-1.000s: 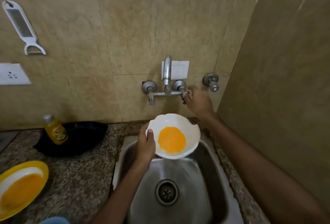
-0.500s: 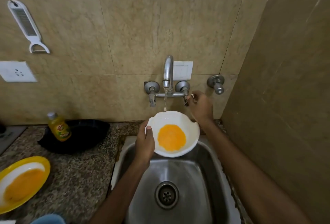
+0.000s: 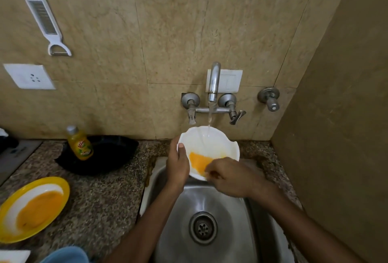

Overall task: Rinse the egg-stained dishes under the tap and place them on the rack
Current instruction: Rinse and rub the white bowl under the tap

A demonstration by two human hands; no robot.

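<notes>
Head view: a white bowl (image 3: 206, 143) is held over the far edge of the sink (image 3: 231, 212), tilted toward the person, under the tap (image 3: 214, 82) on the wall behind the sink. A thin stream of water (image 3: 209, 120) falls from the spout onto the bowl's far inner wall. Yellow egg (image 3: 198, 163) lies in the bowl's near part. The left hand (image 3: 178, 165) has its grip closed on the bowl's left rim, with the thumb (image 3: 181, 147) over the edge and the other fingers out of sight behind it. The right hand (image 3: 230, 176) comes in from the sink's right side, fingers bent, with fingertips (image 3: 207, 171) at the egg by the near rim. Whether this grip holds the bowl or only touches it cannot be told.

Left of the sink, on the speckled tabletop (image 3: 100, 195), a black pan (image 3: 109, 157) lies by the wall, with a yellow bottle (image 3: 79, 144) upright at its left part. Further left of the sink lies a yellow-rimmed plate (image 3: 63, 189) smeared with egg. High on the wall, left of the sink, hangs a white grater (image 3: 45, 21), with a socket (image 3: 29, 76) below it. 1 valve (image 3: 269, 99) sits on the wall behind the sink's right corner
</notes>
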